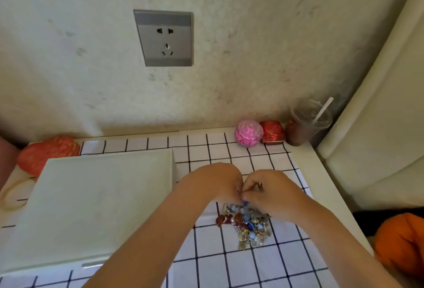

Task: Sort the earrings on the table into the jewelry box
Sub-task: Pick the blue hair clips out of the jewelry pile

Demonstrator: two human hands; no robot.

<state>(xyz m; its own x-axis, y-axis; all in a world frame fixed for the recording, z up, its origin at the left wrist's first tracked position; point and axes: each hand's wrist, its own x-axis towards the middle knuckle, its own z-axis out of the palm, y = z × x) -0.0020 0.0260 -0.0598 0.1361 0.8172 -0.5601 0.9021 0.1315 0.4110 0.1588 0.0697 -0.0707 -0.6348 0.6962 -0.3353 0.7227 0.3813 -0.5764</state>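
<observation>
A heap of earrings [246,224], blue, red-brown and silver, lies on the white checked cloth [241,264]. My left hand [220,181] and my right hand [270,192] meet just above the heap's far edge. Both pinch a small blue earring [243,201] between their fingertips. The pale green jewelry box [91,202] sits to the left with its lid closed. My left forearm crosses in front of its near right corner.
Against the wall stand a pink round case [249,133], a red pouch [273,132] and a plastic cup with a straw [306,124]. A red-orange pouch [46,153] lies at the far left. The table edge [332,184] runs along the right, with an orange object [401,241] beyond it.
</observation>
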